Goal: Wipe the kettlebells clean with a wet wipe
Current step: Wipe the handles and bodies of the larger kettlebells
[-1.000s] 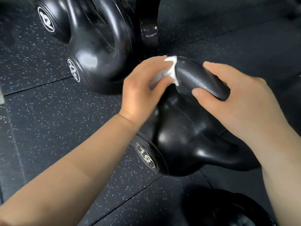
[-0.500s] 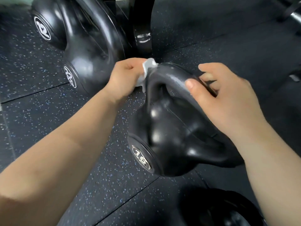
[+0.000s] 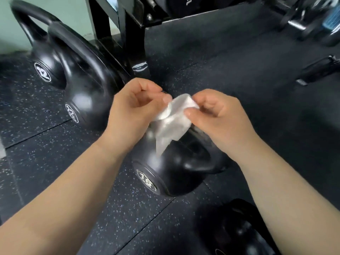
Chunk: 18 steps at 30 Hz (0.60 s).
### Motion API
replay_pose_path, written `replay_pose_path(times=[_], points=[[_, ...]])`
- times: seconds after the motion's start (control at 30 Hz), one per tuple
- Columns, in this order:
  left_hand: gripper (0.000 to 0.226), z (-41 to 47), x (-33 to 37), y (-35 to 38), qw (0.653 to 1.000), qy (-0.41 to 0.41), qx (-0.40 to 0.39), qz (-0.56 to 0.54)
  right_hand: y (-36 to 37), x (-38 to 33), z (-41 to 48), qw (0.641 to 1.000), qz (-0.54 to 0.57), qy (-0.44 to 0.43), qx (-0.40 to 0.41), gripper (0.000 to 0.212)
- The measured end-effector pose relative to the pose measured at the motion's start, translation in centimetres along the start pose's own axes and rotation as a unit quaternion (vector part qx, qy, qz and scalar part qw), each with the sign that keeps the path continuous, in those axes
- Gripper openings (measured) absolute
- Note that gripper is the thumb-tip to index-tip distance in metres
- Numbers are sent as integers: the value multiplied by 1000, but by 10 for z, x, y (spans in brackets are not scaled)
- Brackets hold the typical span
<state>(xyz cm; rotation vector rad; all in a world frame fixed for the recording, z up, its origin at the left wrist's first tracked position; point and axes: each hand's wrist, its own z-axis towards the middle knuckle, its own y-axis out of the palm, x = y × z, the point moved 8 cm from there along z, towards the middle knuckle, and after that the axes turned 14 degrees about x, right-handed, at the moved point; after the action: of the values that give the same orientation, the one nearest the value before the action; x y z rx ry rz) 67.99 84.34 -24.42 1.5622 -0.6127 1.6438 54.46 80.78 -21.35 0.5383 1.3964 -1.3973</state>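
The left hand (image 3: 134,107) and right hand (image 3: 219,115) each pinch the wipe (image 3: 173,122) with curled fingers (image 3: 145,89), just above the 16 kettlebell (image 3: 184,173) on the floor (image 3: 55,162). They hide its handle. Far left stand the 22 kettlebell (image 3: 86,89) and the 12 kettlebell (image 3: 42,57). A dark kettlebell (image 3: 233,232) near right is blurred and cut off.

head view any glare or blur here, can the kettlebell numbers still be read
In the head view, soft white glare sits on the 22 kettlebell and the 16 kettlebell; the wet wipe is motion-smeared; the numbers on both and on the 12 kettlebell can be read; the head view's top right corner is blurred.
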Motion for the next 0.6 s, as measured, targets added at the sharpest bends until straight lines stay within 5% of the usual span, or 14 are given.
replay_pose_path(times=[0.1,0.23,0.37,0.6], points=[[15,-6,2,7,988,110,-4,109,-62,33,-18,983,43,95,151,12],[52,-29,-7,38,903,293,-106,296,-115,84,-72,932,-4,211,294,18],[57,-40,-28,60,845,337,-145,388,-86,118,-96,926,-2,277,258,18],[47,-38,-24,59,830,364,-130,402,-49,96,-79,967,114,123,191,12]])
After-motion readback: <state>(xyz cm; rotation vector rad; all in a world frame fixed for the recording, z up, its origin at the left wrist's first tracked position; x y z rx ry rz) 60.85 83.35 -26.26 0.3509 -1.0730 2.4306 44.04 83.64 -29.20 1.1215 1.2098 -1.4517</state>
